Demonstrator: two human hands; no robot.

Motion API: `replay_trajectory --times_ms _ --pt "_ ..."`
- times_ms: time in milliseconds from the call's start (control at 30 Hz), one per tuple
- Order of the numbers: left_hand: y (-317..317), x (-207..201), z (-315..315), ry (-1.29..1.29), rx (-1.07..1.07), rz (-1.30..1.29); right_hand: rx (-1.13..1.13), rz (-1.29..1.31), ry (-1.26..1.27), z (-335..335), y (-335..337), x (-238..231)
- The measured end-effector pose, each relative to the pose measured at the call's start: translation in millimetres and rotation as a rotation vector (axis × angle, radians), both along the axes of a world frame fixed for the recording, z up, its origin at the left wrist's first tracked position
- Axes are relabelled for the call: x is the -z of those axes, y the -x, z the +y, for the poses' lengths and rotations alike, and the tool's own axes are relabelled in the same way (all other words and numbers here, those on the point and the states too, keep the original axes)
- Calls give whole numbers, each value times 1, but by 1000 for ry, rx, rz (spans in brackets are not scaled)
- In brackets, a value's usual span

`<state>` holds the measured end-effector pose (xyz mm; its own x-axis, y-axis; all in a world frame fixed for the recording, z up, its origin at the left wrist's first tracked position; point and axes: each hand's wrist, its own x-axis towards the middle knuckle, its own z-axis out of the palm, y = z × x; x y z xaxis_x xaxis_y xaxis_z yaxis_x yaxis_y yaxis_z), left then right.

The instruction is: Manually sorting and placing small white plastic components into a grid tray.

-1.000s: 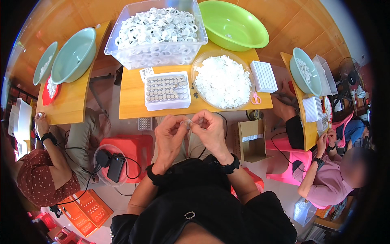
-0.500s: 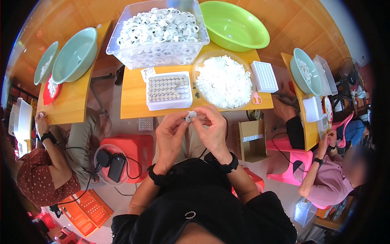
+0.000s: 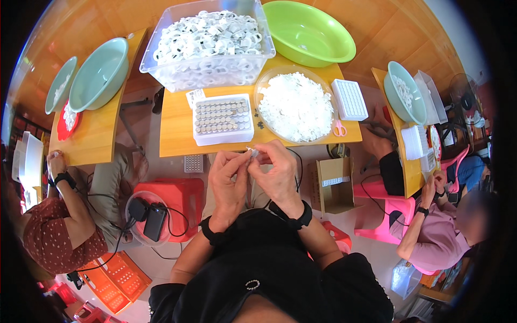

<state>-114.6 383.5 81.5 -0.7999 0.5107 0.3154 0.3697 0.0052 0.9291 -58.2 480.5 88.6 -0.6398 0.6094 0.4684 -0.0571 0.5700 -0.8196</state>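
A small white plastic part (image 3: 254, 153) is pinched between the fingertips of both hands, just off the table's near edge. My left hand (image 3: 228, 177) is closed on it from one side, thumb and forefinger together. From the other side my right hand (image 3: 274, 169) grips it, partly covering it. Straight beyond lies a white tray (image 3: 223, 134) with rows of small round grey metal discs (image 3: 218, 114). To its right stands a round clear bowl (image 3: 260, 121) heaped with small white pieces (image 3: 298, 107).
A clear bin (image 3: 204, 75) of white ring-shaped parts and a green basin (image 3: 323, 37) stand at the back. Pink scissors (image 3: 339, 128) and another white tray (image 3: 350, 99) lie to the right. A cardboard box (image 3: 334, 185) is below. People sit at tables on both sides.
Both hands have turned the small white part, so it now shows less between my fingers. My right hand's fingers have curled further over it. The view has shifted slightly.
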Motion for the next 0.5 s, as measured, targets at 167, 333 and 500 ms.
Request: replay_trajectory --times_ms 167,333,500 --pt "-3 -1 3 -1 -30 110 39 -13 -70 2 -1 1" --pt "-6 -3 6 -12 -42 73 65 -6 -108 1 -2 0" --pt "-5 -2 4 10 -36 55 78 -23 -165 1 -3 0"
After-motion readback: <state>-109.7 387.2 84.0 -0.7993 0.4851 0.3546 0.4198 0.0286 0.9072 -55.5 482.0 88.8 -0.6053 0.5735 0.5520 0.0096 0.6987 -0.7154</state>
